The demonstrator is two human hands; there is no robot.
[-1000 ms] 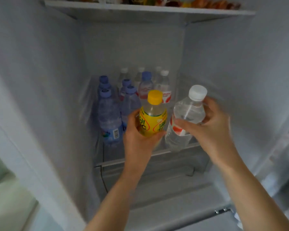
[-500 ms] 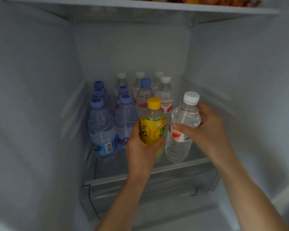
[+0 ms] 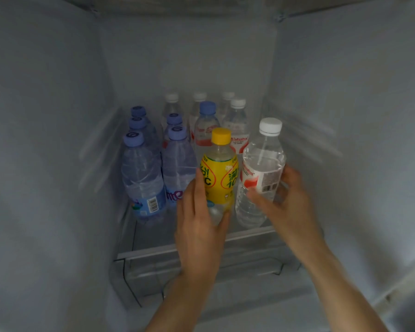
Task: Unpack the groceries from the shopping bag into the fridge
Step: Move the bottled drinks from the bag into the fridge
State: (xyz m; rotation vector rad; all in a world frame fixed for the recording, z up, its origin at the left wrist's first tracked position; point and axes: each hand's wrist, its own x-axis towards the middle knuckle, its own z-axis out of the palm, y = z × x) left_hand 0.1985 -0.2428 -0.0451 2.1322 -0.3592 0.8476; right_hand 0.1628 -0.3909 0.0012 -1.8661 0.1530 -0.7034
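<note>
I see my left hand [image 3: 199, 226] and right hand [image 3: 289, 200] both reaching forward, fingers curled in a grip

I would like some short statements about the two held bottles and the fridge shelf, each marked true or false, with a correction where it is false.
1. The left hand grips the yellow-capped bottle. True.
2. The right hand holds nothing. False: it grips the white-capped bottle.
3. Blue-capped bottles stand at the left of the shelf. True.
4. The yellow-capped bottle lies on its side. False: it is upright.
5. The white-capped bottle has lost its cap. False: the cap is on.
</note>
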